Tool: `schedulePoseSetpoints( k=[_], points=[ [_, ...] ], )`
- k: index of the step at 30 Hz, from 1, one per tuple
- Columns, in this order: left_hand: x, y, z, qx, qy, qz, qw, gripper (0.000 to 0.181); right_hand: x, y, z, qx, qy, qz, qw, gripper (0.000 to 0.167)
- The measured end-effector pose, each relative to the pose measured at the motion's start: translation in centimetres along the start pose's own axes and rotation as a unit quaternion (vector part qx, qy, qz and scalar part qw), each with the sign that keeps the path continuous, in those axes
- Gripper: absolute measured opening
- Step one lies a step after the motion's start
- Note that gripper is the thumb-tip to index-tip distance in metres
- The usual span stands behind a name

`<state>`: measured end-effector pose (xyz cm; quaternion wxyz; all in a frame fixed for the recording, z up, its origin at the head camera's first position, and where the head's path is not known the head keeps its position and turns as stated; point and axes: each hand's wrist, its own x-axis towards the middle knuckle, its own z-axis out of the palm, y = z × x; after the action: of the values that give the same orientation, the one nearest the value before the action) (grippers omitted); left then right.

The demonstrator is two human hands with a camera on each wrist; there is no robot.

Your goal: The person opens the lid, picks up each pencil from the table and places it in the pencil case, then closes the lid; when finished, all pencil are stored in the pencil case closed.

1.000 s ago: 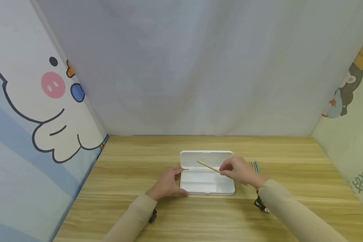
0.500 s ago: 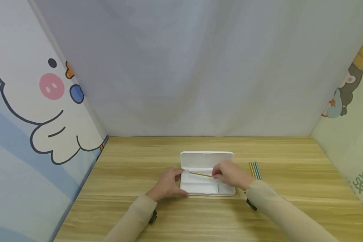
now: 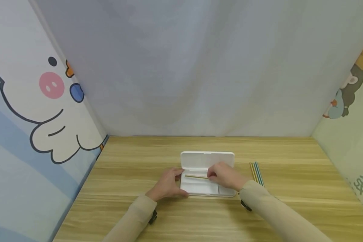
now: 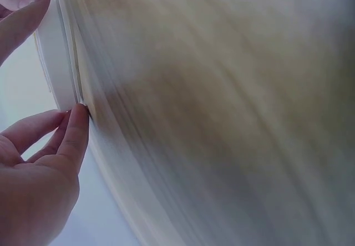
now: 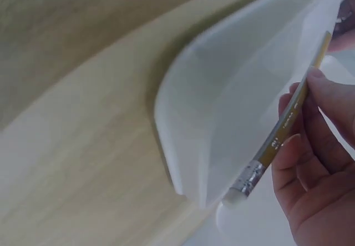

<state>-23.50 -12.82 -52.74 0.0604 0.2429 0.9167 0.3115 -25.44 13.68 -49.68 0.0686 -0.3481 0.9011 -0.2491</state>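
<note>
- Head view: a gold pencil (image 3: 196, 176) is held over the far, long compartment of the white case (image 3: 198, 188); whether the floor beneath is touched cannot be told.
- The pencil is pinched between thumb and fingers of the right hand (image 3: 225, 175). In the right wrist view, its eraser (image 5: 234, 197) is left jutting out behind the grip, close to one end of the case. Should the pencil be lowered at a slant, the rim could be caught by that end and the pencil tipped out.
- The left end of the case is clamped by the left hand (image 3: 167, 184), thumb at the near corner, fingers at the far one. Were that hold loosened, the case could be swivelled by any sideways push from the right.
- The lid (image 3: 199, 159) is raised at the back, with no support seen. It could be knocked forward by the right knuckles if they were lifted carelessly.
- Four other pencils (image 3: 255, 173) are laid side by side on the counter (image 3: 139, 151), partly covered by the right sleeve (image 3: 272, 201); contact cannot be judged. They could be rolled apart if brushed by the cloth.
</note>
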Motion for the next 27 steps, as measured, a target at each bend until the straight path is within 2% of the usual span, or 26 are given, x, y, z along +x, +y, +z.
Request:
schedulePoseSetpoints(
  k=[9, 18, 27],
  points=[
    [0.0, 0.3, -0.1, -0.002, -0.007, -0.022, 0.9997, 0.095, 0.1, -0.1, 1.0, 0.002, 0.009, -0.016, 0.9998, 0.008],
    [0.0, 0.3, -0.1, 0.006, -0.004, -0.017, 0.9998, 0.095, 0.1, 0.5, 1.5, 0.043, 0.01, -0.022, 0.9988, 0.01],
    [-0.1, 0.3, -0.2, 0.013, -0.006, -0.019, 0.9997, 0.096, 0.3, 0.4, 1.6, 0.051, 0.01, -0.022, 0.9984, 0.007]
  ],
)
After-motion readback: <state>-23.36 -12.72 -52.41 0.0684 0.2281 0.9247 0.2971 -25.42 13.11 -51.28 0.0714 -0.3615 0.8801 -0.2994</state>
